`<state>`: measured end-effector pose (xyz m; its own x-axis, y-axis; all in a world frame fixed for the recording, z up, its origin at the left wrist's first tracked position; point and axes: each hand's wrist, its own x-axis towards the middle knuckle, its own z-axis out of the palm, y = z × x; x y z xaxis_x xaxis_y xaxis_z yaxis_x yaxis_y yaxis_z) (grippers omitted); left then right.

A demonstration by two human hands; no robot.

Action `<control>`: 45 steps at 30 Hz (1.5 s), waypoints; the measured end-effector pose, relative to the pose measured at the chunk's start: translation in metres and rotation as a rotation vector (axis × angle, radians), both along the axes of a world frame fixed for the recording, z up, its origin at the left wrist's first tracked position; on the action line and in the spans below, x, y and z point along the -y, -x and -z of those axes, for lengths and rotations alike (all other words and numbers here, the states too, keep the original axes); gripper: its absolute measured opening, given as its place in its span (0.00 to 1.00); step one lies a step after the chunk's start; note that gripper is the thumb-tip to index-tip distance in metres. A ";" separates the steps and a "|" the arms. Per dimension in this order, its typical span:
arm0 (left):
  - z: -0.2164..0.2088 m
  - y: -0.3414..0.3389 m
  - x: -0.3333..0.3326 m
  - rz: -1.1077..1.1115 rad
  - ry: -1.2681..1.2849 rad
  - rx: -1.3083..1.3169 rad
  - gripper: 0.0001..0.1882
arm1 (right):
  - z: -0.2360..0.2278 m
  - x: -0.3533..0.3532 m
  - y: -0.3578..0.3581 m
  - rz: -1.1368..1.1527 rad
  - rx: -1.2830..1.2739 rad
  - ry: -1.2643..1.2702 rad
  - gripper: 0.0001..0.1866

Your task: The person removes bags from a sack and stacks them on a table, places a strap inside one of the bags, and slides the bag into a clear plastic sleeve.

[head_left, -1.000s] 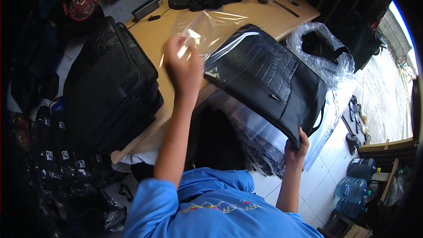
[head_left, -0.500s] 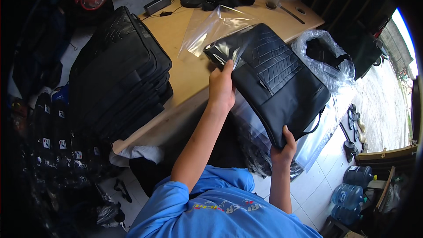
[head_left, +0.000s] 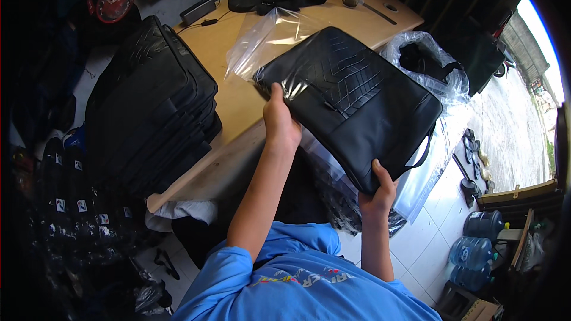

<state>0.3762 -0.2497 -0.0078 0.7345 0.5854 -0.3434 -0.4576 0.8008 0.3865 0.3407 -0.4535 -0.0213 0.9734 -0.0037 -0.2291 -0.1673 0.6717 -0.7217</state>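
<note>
And here you are, both hands on the black textured backpack (head_left: 357, 113). Take that backpack as the clock's hub: your left hand (head_left: 281, 117) is clamped on its edge at 9 o'clock, thumb on top; your right hand (head_left: 379, 193) pinches the corner at 5 o'clock, thumb up again, fingers hidden below. Whether that left thumb presses on film or on bare bag, I cannot tell.

The clear plastic sleeve (head_left: 253, 47) covers only the 10 o'clock end, its loose part fanning out over the wooden worktop (head_left: 235, 104). For a clean fit, I'd keep the backpack level, hold firm at 5 o'clock and feed both leading corners evenly, drawing the film's rim along with the left hand. Watch the far corner near 11 o'clock: that's the likely snag, and tugging one side could crease or split the film.

Now its lie: long axis from 10 to 4 o'clock, quilted-looking panel facing up, strap loop (head_left: 427, 153) out at the 4 o'clock end. It sits over the worktop's near edge; contact underneath is hidden. Across at 9 o'clock stands your stack of black bags (head_left: 151, 101), well apart from the sleeve.
</note>
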 end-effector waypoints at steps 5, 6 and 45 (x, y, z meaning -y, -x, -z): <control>0.002 -0.004 0.013 0.103 -0.203 -0.110 0.10 | -0.004 -0.004 0.001 0.027 0.021 0.015 0.27; -0.002 -0.005 0.015 0.117 -0.247 -0.132 0.10 | -0.005 -0.005 0.001 0.041 0.019 0.016 0.27; -0.085 -0.222 0.077 0.183 -2.187 -0.282 0.25 | -0.017 0.021 -0.079 -0.196 0.107 0.268 0.29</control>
<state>0.5978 -0.3265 0.0776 0.8738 0.0415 0.4845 -0.2375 -0.8331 0.4996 0.4197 -0.4743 -0.0041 0.9801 0.1393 -0.1416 -0.1878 0.4188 -0.8885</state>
